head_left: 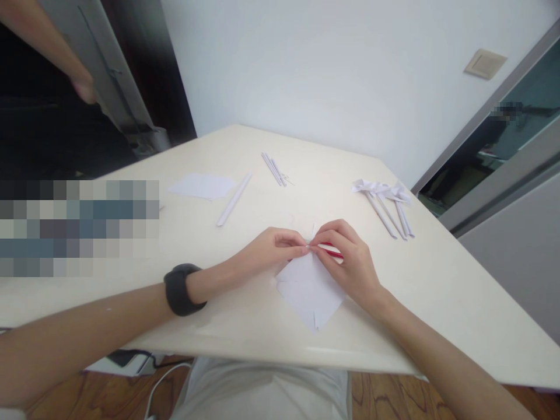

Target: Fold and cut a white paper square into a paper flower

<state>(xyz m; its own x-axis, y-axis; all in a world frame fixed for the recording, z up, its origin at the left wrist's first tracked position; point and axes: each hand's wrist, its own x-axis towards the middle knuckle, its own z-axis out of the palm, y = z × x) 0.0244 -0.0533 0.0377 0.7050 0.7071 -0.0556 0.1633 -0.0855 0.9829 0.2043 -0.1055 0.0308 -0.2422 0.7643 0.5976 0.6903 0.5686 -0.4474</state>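
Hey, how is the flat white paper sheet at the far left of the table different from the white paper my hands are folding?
The flat white paper sheet lies alone and untouched, far from the table's near edge; the folded white paper sits near that edge, its top corner pinched by the left hand and right hand. The far sheet looks smooth and single-layered; the near one shows creases and overlapping layers. Both are white paper on the cream table.

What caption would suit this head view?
Left hand and right hand pinch white folded paper around a thin red stick on a cream table.

White paper [308,289] on a cream table [437,280]; black wristband [181,289]; what looks like a red stick [332,251].
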